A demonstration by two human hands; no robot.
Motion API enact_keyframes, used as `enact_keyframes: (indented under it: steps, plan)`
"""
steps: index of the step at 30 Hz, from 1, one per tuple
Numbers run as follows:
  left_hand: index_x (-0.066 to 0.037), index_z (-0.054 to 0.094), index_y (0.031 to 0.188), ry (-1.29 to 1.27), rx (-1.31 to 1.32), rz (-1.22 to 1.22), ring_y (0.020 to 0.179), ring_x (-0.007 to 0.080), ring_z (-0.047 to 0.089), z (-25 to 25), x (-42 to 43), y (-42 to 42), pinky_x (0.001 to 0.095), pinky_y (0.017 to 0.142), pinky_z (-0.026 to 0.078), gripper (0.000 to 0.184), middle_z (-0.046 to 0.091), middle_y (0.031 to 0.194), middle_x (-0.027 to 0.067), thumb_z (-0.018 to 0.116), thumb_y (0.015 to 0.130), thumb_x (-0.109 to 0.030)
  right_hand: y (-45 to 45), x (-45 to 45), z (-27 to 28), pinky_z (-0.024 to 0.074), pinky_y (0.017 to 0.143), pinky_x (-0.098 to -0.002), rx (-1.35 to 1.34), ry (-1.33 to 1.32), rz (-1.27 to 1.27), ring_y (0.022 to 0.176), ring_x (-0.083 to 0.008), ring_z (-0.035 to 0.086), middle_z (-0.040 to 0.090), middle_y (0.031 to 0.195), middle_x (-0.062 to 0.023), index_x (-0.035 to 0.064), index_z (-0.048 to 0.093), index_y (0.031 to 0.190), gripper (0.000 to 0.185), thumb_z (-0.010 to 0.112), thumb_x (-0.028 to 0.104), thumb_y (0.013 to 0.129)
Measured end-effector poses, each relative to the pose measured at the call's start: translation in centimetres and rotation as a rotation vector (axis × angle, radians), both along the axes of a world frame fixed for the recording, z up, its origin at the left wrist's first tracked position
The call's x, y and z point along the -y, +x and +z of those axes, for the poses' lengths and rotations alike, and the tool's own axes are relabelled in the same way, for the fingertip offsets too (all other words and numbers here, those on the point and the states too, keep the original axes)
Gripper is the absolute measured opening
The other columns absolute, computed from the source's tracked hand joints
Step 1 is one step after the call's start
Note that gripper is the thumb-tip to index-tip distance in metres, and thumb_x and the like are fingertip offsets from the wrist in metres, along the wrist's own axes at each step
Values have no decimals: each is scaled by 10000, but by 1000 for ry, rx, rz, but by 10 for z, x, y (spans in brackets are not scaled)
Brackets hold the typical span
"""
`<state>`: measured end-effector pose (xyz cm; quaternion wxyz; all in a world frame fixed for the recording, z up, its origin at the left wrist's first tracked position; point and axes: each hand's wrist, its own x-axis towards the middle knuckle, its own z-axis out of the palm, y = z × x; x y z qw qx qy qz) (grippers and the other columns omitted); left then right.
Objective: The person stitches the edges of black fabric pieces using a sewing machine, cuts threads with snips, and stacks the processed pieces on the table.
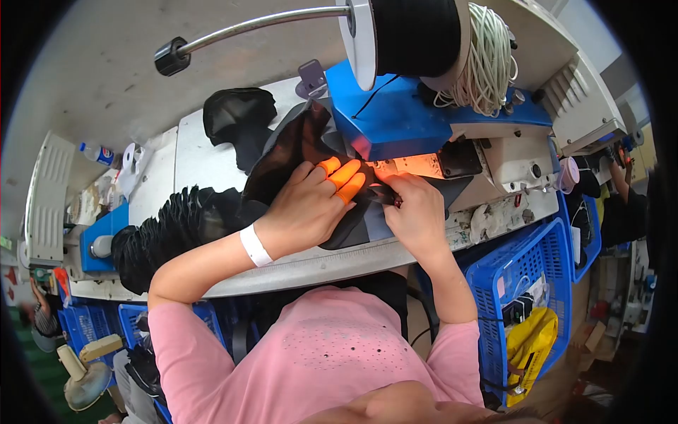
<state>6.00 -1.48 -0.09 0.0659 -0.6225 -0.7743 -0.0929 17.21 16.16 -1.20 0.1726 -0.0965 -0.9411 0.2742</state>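
My left hand (311, 205), with orange covers on several fingers, presses on black fabric (282, 159) beside the lit working area of a blue and white machine (388, 113). My right hand (417, 212) is closed around a small dark tool (385, 195) at the fabric's edge, just right of the left fingertips. Its exact shape is hidden by the fingers. The fabric rises in folds behind my left hand and lies flatter beneath both hands.
Stacked black pieces (183, 226) lie left, and another black piece (236, 120) lies behind. A thread spool (417, 35) hangs overhead. Blue baskets (487, 283) stand below right. A bottle (99, 153) is far left. Other people are partly visible at both sides.
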Motion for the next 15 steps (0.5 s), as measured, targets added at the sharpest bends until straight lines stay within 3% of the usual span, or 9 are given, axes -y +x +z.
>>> enact_keyframes:
  steps: [8, 13, 15]
  plan:
    - [-41, 619, 1226, 17, 38, -49, 1074, 280, 545, 8, -12, -21, 391, 885, 372, 382, 617, 1144, 82, 607, 883, -210, -11, -2, -5, 516, 713, -398, -62, 43, -28, 809, -302, 659, 688, 894, -108, 58, 694, 1057, 344, 638, 58, 718]
    - [-46, 631, 1210, -12, 11, -102, 1075, 297, 553, 7, -18, -40, 396, 862, 383, 375, 627, 1090, 101, 611, 887, -235, -14, -1, -3, 516, 685, -388, 38, 38, -73, 794, -300, 663, 691, 882, -100, 67, 686, 1060, 337, 636, 55, 727]
    - [-65, 635, 1196, -19, -23, -111, 1034, 279, 555, 10, -17, -40, 407, 904, 392, 374, 625, 1081, 98, 629, 879, -265, -12, -2, -3, 515, 680, -387, 33, 30, -70, 787, -300, 662, 691, 879, -97, 72, 682, 1068, 352, 632, 48, 721]
